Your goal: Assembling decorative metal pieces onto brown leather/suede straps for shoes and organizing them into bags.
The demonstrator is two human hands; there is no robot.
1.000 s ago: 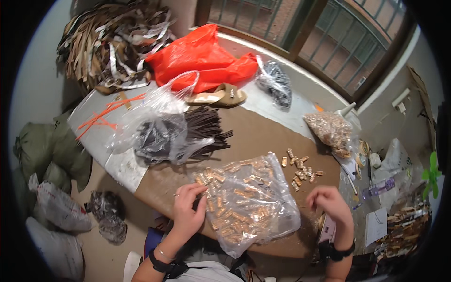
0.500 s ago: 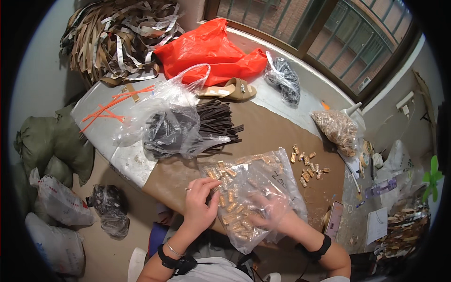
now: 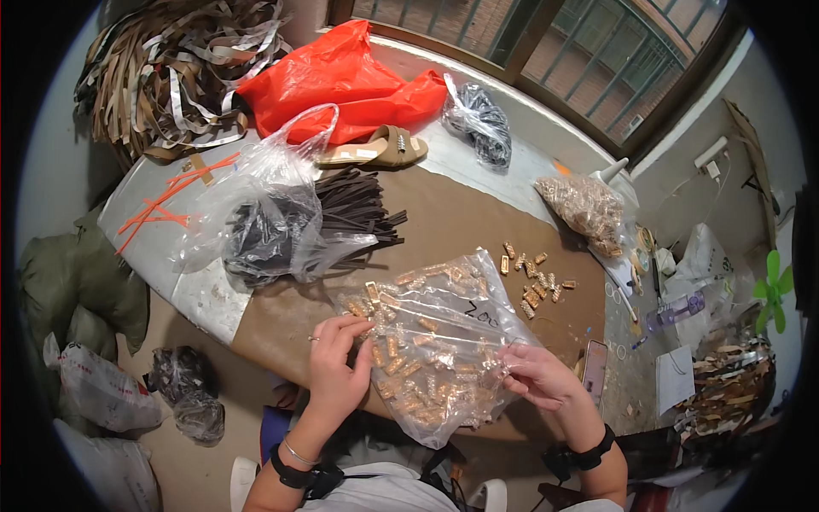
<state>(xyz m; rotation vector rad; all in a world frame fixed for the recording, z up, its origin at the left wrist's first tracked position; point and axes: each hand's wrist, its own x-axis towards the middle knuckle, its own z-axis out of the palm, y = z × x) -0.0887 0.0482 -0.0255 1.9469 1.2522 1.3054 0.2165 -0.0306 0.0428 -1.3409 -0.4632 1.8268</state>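
A clear plastic bag (image 3: 478, 294) with handwriting on it lies at the near edge of the table, several small gold buckle-like pieces (image 3: 397, 365) spread inside. My left hand (image 3: 339, 358) is at the bag's left side, fingers curled over its edge with the thumb below. On the right side, my right hand (image 3: 542, 375) pinches the bag's edge between thumb and fingers. Beyond the bag's right corner, several loose gold pieces (image 3: 533, 294) lie on the brown sheet (image 3: 444, 213).
At the left, a plastic bag of dark strips (image 3: 281, 230) sits near orange ties (image 3: 153, 209). A sandal (image 3: 384, 152) and a red bag (image 3: 341, 85) are farther back. A fuller bag of gold pieces (image 3: 584, 209) stands at right, with a phone (image 3: 595, 369) nearer me.
My right hand has come out from under the bag's plastic to its right edge and pinches it there. The gold pieces inside have spread toward the right. The whole view has shifted slightly.
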